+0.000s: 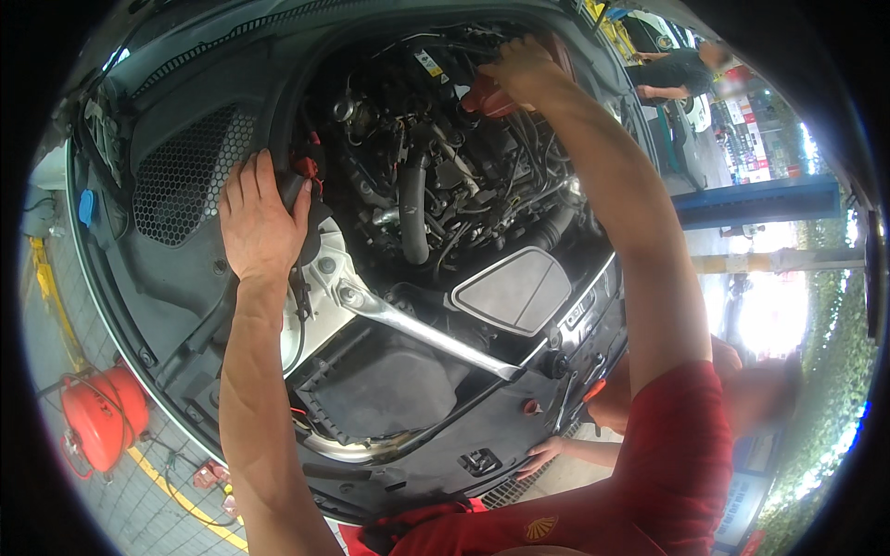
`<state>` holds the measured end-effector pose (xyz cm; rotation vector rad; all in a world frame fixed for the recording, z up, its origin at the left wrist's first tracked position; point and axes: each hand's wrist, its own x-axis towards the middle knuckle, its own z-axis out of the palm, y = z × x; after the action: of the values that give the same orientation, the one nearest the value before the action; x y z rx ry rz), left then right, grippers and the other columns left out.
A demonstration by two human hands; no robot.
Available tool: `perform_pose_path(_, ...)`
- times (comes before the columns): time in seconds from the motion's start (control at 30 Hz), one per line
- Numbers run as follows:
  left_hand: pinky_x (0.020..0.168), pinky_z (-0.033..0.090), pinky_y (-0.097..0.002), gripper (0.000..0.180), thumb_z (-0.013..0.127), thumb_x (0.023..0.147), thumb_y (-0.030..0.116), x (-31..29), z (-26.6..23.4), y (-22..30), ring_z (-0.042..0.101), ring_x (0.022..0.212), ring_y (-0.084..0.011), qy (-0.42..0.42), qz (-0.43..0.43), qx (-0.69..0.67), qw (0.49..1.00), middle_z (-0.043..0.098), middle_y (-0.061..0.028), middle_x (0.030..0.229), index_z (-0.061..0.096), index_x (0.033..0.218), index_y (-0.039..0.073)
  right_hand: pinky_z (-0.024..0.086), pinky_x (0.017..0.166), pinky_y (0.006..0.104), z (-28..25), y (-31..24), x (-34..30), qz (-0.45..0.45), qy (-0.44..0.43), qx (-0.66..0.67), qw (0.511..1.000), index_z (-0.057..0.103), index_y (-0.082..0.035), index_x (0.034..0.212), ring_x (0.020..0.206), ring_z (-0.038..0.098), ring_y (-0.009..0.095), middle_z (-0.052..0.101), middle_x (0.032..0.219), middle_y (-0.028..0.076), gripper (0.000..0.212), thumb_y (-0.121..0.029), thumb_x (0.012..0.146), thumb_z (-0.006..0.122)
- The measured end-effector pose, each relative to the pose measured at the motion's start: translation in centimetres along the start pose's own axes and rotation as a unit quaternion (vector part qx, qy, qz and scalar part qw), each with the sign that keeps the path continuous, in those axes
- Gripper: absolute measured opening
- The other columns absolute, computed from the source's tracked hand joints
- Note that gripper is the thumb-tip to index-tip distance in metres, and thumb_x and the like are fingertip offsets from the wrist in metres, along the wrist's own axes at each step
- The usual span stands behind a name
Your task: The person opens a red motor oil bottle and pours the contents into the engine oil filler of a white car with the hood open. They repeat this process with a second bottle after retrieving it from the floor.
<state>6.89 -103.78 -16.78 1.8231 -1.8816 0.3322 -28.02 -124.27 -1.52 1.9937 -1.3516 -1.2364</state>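
We see a dark-red plastic bottle [491, 100] at the far right of the engine bay, tilted with its narrower end toward the engine [445, 162]. Our right hand [524, 69] grips it from above, fingers wrapped over its body; whether anything is flowing out, we cannot tell. Near the bottle, a yellow-and-white label [429, 63] shows among the dark engine parts, and a thick black hose [413, 218] curves down nearer to us. Our left hand [260, 218] lies palm down on the black trim at the bay's left side, its fingers straight and gripping nothing, just beside a red plastic cover [307, 168].

Closer to us, a silver strut brace [436, 335] runs diagonally between a black plastic housing [380, 394] and a silver-edged grey panel [513, 289]. Another person's hand [540, 456] touches the front edge of the car. Beyond the left fender, a red hose reel [104, 417] stands on the floor.
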Motion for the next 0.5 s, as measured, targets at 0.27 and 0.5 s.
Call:
perform_pose_path(0.27,0.121,0.043,-0.0521,0.071,0.075,0.099,0.044,0.06,-0.12,0.02,0.055,0.141,-0.0382,-0.004,-0.004,-0.003,1.000,0.061,-0.0185,0.144,0.051,0.152,0.002,0.023,0.133,0.0532,0.10,0.05,0.71,-0.006,0.006,-0.036,0.999,0.051,-0.037,0.166,0.158,0.042,0.033,0.051,0.168,0.012,0.084,-0.029,0.090,0.086)
perform_pose_path(0.5,0.122,0.043,-0.0523,0.072,0.075,0.099,0.044,0.05,-0.22,0.02,0.054,0.142,-0.0379,-0.009,-0.003,-0.003,1.000,0.060,-0.0190,0.146,0.050,0.152,0.002,0.020,0.134,0.0538,0.18,0.43,0.89,-0.005,0.005,-0.044,0.999,0.049,-0.039,0.167,0.159,0.040,0.034,0.047,0.171,0.013,0.074,-0.036,0.098,0.077)
